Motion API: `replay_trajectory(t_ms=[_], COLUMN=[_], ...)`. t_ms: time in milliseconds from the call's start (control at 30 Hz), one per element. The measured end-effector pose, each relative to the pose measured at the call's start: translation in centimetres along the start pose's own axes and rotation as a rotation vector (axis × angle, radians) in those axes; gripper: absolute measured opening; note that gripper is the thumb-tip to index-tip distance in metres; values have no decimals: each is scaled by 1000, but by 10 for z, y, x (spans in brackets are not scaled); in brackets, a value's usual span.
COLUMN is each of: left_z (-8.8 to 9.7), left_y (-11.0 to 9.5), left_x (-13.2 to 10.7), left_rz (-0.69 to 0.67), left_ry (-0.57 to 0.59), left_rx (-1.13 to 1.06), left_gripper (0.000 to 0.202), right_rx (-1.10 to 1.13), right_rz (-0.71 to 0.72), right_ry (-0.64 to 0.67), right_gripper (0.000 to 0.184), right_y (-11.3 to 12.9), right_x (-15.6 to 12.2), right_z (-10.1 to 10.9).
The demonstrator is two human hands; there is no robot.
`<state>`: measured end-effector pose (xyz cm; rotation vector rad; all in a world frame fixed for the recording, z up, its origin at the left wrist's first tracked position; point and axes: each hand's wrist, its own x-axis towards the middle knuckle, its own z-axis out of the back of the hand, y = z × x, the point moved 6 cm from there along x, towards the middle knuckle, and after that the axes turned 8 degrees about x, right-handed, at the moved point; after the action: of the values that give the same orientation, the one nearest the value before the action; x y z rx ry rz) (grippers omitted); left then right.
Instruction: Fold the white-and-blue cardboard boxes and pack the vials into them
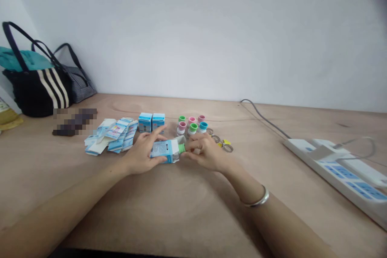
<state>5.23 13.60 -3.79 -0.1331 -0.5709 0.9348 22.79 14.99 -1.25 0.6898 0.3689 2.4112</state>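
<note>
Item: blue carton (160, 150), gripped by your left hand (139, 154); your right hand (205, 152) closes on a green-capped vial (182, 148). Forcing risks crumpling the card.

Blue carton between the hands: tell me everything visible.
A small paperboard carton, printed blue and white with fine text, lies tilted on its side. The left hand holds its body. Its end toward the right hand stands open, a white flap raised, with a green-capped vial partly inside.
</note>
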Motion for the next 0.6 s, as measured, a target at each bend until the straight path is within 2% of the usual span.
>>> replay_trajectory(t_ms=[167,267,500,600], left_z=[3,3,2,2], left_y=[10,9,5,4], left_x=[0,0,-3,-4], left_rz=[34,23,-34,-46], left_ry=[16,32,37,48], left_rx=[54,58,100,126], left_gripper=[84,79,69,67], right_rx=[7,-46,-338,-375], right_rz=[-197,-245,-251,-295], right_ry=[-67,-114,-179,-230], right_gripper=[21,18,9,19], right_y=[-34,-46,-44,-34], right_x=[-10,-15,-14,-12], right_z=[33,44,46,44])
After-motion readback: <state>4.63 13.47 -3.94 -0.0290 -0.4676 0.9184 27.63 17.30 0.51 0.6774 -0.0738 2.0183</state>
